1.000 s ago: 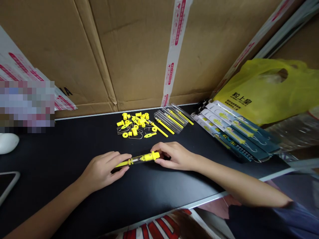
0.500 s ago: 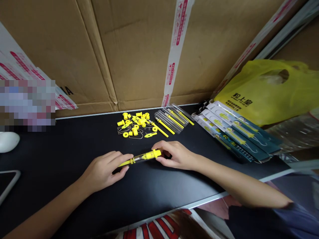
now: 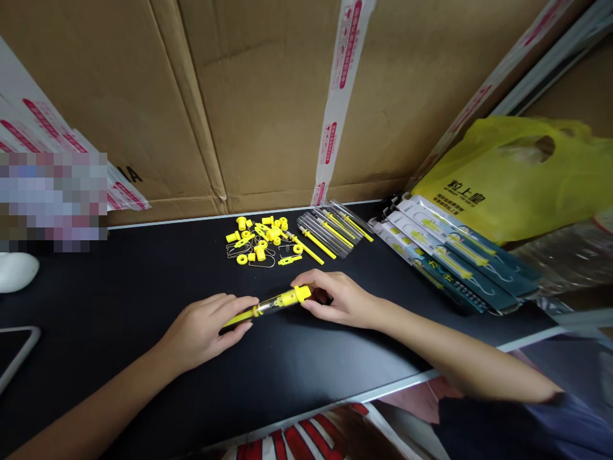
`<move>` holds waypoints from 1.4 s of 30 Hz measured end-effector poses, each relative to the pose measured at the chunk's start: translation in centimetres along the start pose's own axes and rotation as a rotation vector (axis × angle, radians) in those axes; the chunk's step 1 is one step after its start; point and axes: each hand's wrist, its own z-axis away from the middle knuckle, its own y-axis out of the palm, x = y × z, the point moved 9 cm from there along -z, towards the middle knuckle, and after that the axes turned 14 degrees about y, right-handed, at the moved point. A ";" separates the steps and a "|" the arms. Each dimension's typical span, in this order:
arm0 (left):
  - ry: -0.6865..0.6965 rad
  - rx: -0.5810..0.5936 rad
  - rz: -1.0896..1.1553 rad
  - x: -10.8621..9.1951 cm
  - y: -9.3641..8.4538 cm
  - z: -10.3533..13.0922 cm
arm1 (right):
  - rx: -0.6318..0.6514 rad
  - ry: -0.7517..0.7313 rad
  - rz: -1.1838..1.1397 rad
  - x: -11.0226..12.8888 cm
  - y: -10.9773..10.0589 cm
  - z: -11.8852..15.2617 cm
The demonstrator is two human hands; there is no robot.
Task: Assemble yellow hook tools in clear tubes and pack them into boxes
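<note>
A clear tube with yellow parts and a spring inside (image 3: 268,305) is held slightly tilted above the black table (image 3: 306,364). Wrapped round its left end is my left hand (image 3: 211,329). The fingertips of my right hand (image 3: 338,299) pinch the yellow cap at the right end. Behind the hands lies a pile of small yellow plastic parts and bent wire hooks (image 3: 261,246). Just right of that pile, several clear tubes and yellow rods (image 3: 335,230) lie side by side.
Blue and white packages (image 3: 450,255) lie at the right, in front of a yellow plastic bag (image 3: 522,185). A white mouse (image 3: 18,273) and a white-edged device (image 3: 19,351) are at the left. Cardboard (image 3: 268,115) stands behind the table.
Hardly anything differs. Both hands keep hold of the tube, which has turned very slightly, its right end a little higher.
</note>
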 end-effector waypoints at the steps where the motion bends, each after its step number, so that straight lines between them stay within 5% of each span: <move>1: -0.004 0.000 -0.004 0.0 0.0 0.0 | -0.003 0.000 -0.024 0.0 -0.1 0.0; 12: -0.187 -0.038 0.163 1.5 0.6 -1.6 | -0.142 0.020 -0.233 1.1 -3.0 -1.2; 16: -0.146 -0.033 0.237 1.6 0.6 -3.6 | -0.161 0.044 -0.253 1.7 -4.1 -2.5; 27: -0.011 -0.549 0.352 2.0 -1.0 -6.3 | -0.185 -0.044 -0.409 4.6 -5.1 -5.5; 42: 0.076 -0.634 0.480 2.1 -0.3 -5.8 | -0.051 -0.024 -0.488 3.7 -4.5 -5.4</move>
